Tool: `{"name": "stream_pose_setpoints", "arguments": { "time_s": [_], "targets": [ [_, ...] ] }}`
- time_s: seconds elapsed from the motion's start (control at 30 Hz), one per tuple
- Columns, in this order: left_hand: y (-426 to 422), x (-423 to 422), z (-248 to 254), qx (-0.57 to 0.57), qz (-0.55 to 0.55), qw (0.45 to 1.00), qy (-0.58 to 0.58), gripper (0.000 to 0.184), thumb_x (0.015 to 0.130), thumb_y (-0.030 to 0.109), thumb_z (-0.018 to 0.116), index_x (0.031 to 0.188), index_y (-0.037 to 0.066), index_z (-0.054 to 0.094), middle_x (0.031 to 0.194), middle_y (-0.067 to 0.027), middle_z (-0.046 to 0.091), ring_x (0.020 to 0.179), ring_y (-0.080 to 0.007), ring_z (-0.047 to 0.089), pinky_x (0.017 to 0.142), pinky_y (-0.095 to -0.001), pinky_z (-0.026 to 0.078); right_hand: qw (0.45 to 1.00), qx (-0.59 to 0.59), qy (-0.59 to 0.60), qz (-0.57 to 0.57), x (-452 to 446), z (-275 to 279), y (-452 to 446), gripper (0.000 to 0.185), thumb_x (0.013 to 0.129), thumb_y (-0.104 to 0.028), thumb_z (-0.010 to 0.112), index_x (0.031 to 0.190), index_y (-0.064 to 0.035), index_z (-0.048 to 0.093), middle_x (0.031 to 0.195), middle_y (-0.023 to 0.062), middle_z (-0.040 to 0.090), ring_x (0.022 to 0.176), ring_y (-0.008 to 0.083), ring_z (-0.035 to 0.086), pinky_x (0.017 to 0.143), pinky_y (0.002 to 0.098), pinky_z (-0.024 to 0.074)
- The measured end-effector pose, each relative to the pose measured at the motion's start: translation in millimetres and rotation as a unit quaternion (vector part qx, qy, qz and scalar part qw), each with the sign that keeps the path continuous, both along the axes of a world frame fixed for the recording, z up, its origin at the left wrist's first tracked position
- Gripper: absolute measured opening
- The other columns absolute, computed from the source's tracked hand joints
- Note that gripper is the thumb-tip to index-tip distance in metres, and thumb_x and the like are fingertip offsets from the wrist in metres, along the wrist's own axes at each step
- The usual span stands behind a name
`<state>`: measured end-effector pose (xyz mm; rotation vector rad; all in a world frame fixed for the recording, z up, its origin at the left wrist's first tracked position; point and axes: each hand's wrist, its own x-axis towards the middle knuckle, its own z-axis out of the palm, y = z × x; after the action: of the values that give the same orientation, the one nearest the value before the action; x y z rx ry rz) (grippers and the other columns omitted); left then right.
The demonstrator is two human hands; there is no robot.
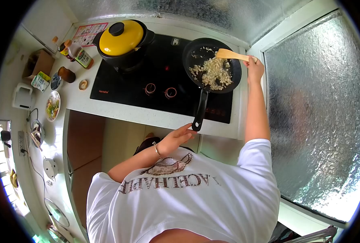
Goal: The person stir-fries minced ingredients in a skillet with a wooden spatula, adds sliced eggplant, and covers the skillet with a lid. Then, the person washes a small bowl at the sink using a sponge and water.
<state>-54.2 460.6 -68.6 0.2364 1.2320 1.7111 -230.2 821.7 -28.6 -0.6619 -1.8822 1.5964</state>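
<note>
- Bumpy glass [317, 117] stands on the right side of this kitchen, and a white counter [147, 117] holds a flat black stove [127, 89].
- On the right part of the stove sits a black pan [236, 72]. Small pale bits of food [214, 76] lie in it, most in one loose heap, with a few bits off near the far side.
- The right hand [255, 69] is closed around the end of a wooden spatula [225, 54]. This hand is just past the pan's right edge.
- The spatula lies almost sideways. Its wide end is at the far edge of the heap, so most of the food is on the side closer to the person.
- The pan's long handle [201, 105] points back at the person and leans a bit left.
- The left hand [176, 139] is at the near end of that handle. Its fingers seem to touch the tip, but I cannot tell if they grip it.
- The two hands are well apart. The right one is nearer to the food.
- A dark pot [121, 62] with a yellow lid [117, 42] sits at the stove's far left.
</note>
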Motion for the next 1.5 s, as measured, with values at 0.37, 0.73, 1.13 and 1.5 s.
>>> {"name": "stream_pose_setpoints", "arguments": {
  "time_s": [0.37,0.73,1.13,1.5],
  "targets": [
    [10.2,-10.2,-3.2,0.082,0.028,0.974,-0.212,0.051,0.089,0.031,0.049,0.134,0.009,0.037,0.128,-0.0057,0.049,0.115,-0.0188,0.047,0.096,-0.0329,0.036,0.825,0.429,-0.090,0.356,66.2,32.8,-56.8,0.021,0.087,-0.013,0.056,0.104,-0.0041,0.064,0.095,0.0128,0.064,0.082,0.0246,0.061,0.074,0.0292,0.0476],
    [12.7,-8.0,-1.0,0.070,0.024,0.979,-0.191,0.053,0.089,0.030,0.050,0.134,0.008,0.034,0.128,-0.0045,0.049,0.117,-0.0175,0.045,0.095,-0.0329,0.036,0.868,0.439,-0.035,0.230,46.9,6.6,-18.5,0.019,0.084,-0.007,0.057,0.101,-0.0011,0.062,0.098,0.0157,0.063,0.089,0.0298,0.060,0.078,0.0327,0.0471],
    [10.7,-6.5,-0.6,0.071,0.041,0.975,-0.206,0.050,0.090,0.023,0.047,0.135,0.007,0.033,0.126,-0.0059,0.050,0.118,-0.0196,0.045,0.096,-0.0345,0.036,0.803,0.395,-0.208,0.395,101.3,73.1,-32.3,0.019,0.085,-0.011,0.057,0.100,-0.0009,0.063,0.097,0.0123,0.064,0.088,0.0258,0.061,0.078,0.0309,0.0465],
    [9.0,-2.8,-0.6,0.076,0.052,0.974,-0.208,0.055,0.090,0.025,0.048,0.137,0.007,0.029,0.127,-0.0062,0.049,0.119,-0.0197,0.044,0.096,-0.0337,0.036,0.833,0.428,-0.139,0.322,95.4,45.2,-2.9,0.020,0.086,-0.012,0.057,0.101,-0.0008,0.063,0.093,0.0137,0.064,0.083,0.0251,0.061,0.074,0.0298,0.0471]
  ]
}}
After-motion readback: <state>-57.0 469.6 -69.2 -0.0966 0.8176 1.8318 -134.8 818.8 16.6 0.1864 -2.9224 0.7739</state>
